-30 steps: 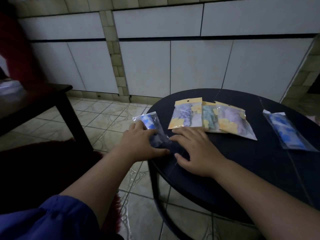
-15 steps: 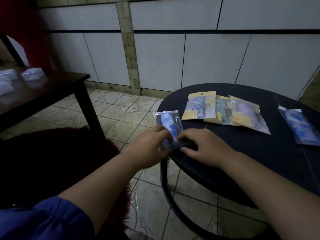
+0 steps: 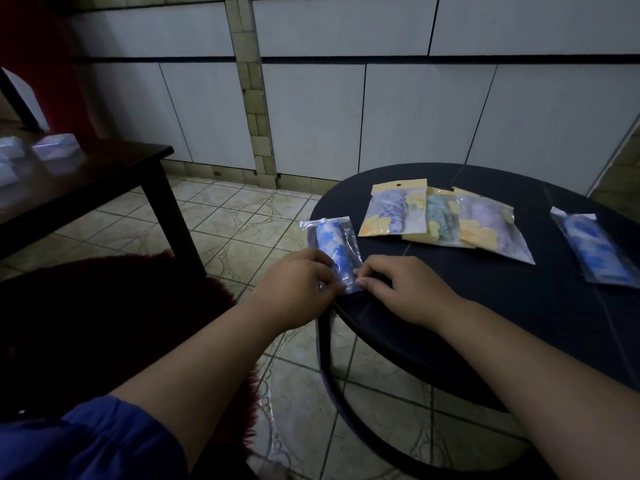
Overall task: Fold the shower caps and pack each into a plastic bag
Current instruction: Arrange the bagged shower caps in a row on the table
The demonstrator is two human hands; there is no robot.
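A clear plastic bag holding a rolled blue-and-white shower cap (image 3: 334, 249) lies at the left edge of the round dark table (image 3: 485, 313). My left hand (image 3: 298, 285) pinches the bag's near end from the left. My right hand (image 3: 398, 285) pinches the same end from the right, fingertips almost meeting. Three packed bags with yellow flower cards (image 3: 443, 220) lie overlapping in a row farther back. Another clear bag with a blue-and-white cap (image 3: 594, 251) lies at the table's right side.
A dark wooden side table (image 3: 86, 174) stands to the left with pale packets (image 3: 55, 147) on it. A dark red fuzzy seat (image 3: 104, 323) is below my left arm. Tiled floor and white tiled wall surround the tables.
My hands went from lying flat on the bag and table to pinching the bag's near end together. The view has shifted left, so the table sits farther right.
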